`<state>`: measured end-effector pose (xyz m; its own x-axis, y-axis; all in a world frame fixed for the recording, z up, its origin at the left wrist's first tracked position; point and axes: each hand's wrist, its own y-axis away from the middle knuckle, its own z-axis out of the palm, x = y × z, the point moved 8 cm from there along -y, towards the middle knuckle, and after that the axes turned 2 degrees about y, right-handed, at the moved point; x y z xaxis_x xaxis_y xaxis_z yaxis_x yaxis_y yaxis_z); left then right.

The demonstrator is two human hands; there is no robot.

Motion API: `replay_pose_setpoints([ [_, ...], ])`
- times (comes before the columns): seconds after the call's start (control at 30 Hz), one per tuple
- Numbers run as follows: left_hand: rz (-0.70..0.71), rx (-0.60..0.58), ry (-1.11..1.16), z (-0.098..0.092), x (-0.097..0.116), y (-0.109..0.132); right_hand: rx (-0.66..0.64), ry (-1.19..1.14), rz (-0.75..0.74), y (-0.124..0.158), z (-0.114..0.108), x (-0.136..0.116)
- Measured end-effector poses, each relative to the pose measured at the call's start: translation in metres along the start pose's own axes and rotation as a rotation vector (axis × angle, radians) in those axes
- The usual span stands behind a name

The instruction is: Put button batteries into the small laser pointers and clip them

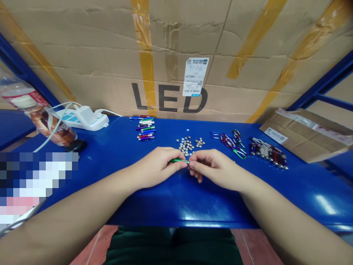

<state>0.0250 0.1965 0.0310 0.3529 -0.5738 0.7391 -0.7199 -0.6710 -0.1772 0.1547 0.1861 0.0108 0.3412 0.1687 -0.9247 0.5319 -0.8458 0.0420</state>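
Near the middle of the blue table, my left hand (160,165) is closed around a slim green mini flashlight (177,160) with a silver end pointing right. The thumb and fingers of my right hand (213,166) pinch at that silver end, where the fingertips hide any small part. Just beyond my hands lies a loose pile of button cells (186,145), with a smaller cluster of button cells (200,142) beside it. Farther back on the left, several coloured mini flashlights (146,129) lie in a stacked row.
Coloured carabiners (227,141) and a row of short keychain cylinders (267,152) lie at right, before a small cardboard box (306,138). A large carton (116,66) backs the table (193,206). At left are a power strip (95,123) and a bottle (51,123).
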Motion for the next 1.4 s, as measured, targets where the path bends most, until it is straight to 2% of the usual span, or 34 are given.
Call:
replay_pose_setpoints([
  [0.07,0.028,-0.002,-0.035,0.001,0.003,0.000,0.027,0.046,-0.053,0.000,-0.003,-0.004],
  [0.17,-0.024,-0.033,0.015,0.005,-0.001,0.000,0.086,0.230,-0.193,0.003,-0.008,-0.015],
  [0.33,-0.186,-0.067,0.184,0.011,-0.011,0.001,0.122,0.475,-0.409,0.011,-0.008,-0.035],
  [0.47,-0.400,-0.210,0.391,0.027,-0.023,0.007,0.054,0.593,-0.493,0.014,0.001,-0.042],
  [0.53,-0.447,-0.253,0.428,0.031,-0.025,0.009,0.034,0.624,-0.503,0.014,0.004,-0.041],
  [0.6,-0.380,-0.224,0.337,0.026,-0.022,0.006,0.036,0.599,-0.472,0.013,0.003,-0.038],
  [0.67,-0.246,-0.164,0.191,0.018,-0.015,0.002,0.040,0.499,-0.388,0.009,-0.001,-0.031],
  [0.77,-0.064,-0.104,-0.019,0.011,-0.003,0.000,0.017,0.191,-0.168,0.002,-0.004,-0.013],
  [0.87,0.084,-0.073,-0.218,0.008,0.007,0.002,-0.057,-0.178,0.039,-0.003,0.003,0.003],
  [1.0,0.252,-0.003,-0.404,0.008,0.019,0.006,-0.111,-0.566,0.210,-0.004,0.016,0.011],
  [1.1,0.327,0.080,-0.476,0.006,0.023,0.007,-0.140,-0.681,0.273,-0.002,0.022,0.013],
  [1.2,0.328,0.118,-0.473,0.005,0.020,0.007,-0.091,-0.512,0.205,0.000,0.016,0.009],
  [1.33,0.266,0.130,-0.434,0.001,0.015,0.005,0.025,0.110,-0.059,0.004,0.003,-0.014],
  [1.4,0.269,0.137,-0.416,-0.001,0.016,0.006,0.088,0.333,-0.200,0.008,0.000,-0.028],
])
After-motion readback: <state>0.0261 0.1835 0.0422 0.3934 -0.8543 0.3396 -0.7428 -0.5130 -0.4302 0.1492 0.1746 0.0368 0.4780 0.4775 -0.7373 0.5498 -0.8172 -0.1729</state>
